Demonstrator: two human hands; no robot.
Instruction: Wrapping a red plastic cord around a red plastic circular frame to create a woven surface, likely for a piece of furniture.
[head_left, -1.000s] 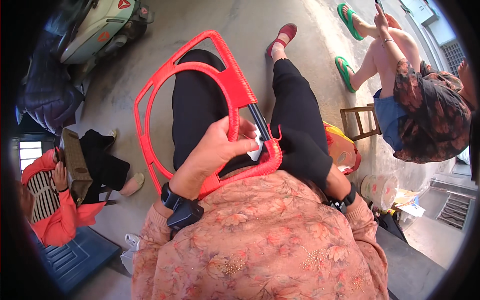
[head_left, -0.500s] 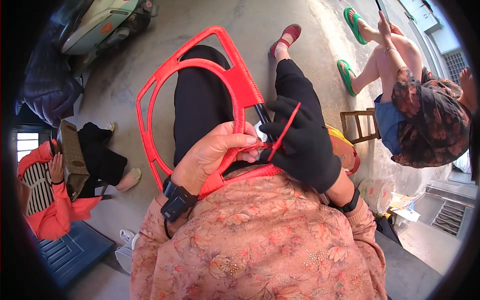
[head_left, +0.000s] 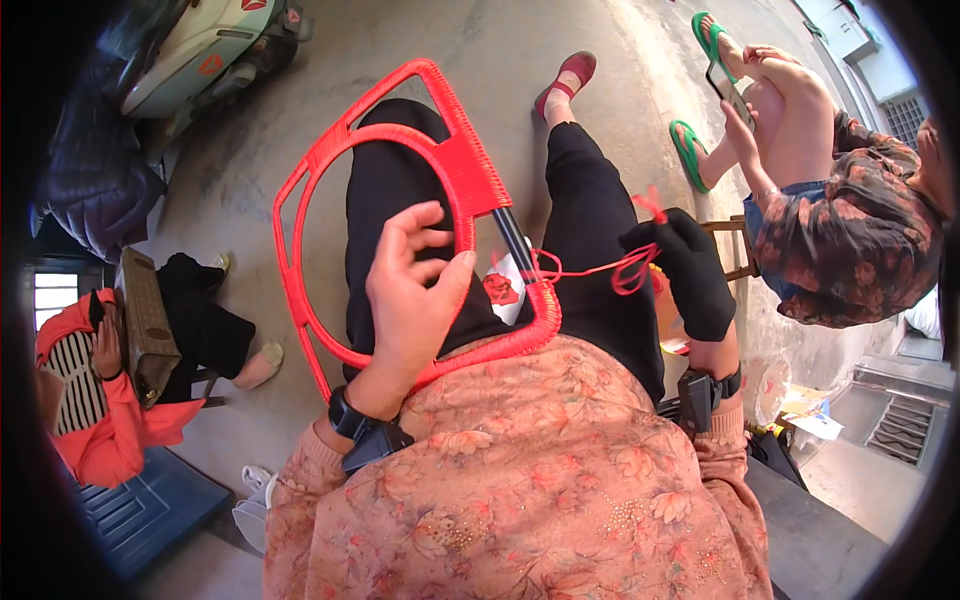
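A red cord-wrapped frame (head_left: 477, 178) with a ring inside its angular outline rests across my lap. One short stretch of its tube, a black bar (head_left: 515, 243), shows bare between the wrapped parts. My left hand (head_left: 412, 290) is bare, its fingers apart, over the ring's opening with the thumb close to the ring. My right hand (head_left: 695, 275), in a black fingerless-looking glove, is out to the right, fingers closed on a red cord (head_left: 590, 270). The cord stretches from the bar's lower wrapped end to that hand, where loops hang. Below the bar, a white and red item (head_left: 503, 288) lies partly hidden.
On the right, a seated person (head_left: 850, 230) holds a phone (head_left: 730, 95), beside a wooden stool (head_left: 735, 245). Another person (head_left: 105, 380) sits at left with a brown bag (head_left: 148, 310). A scooter (head_left: 205, 55) stands at the far left on the concrete floor.
My left hand has let go of the frame and cord and opened. My right hand has moved right, drawing the cord out from the bar. The person at right has lowered the phone.
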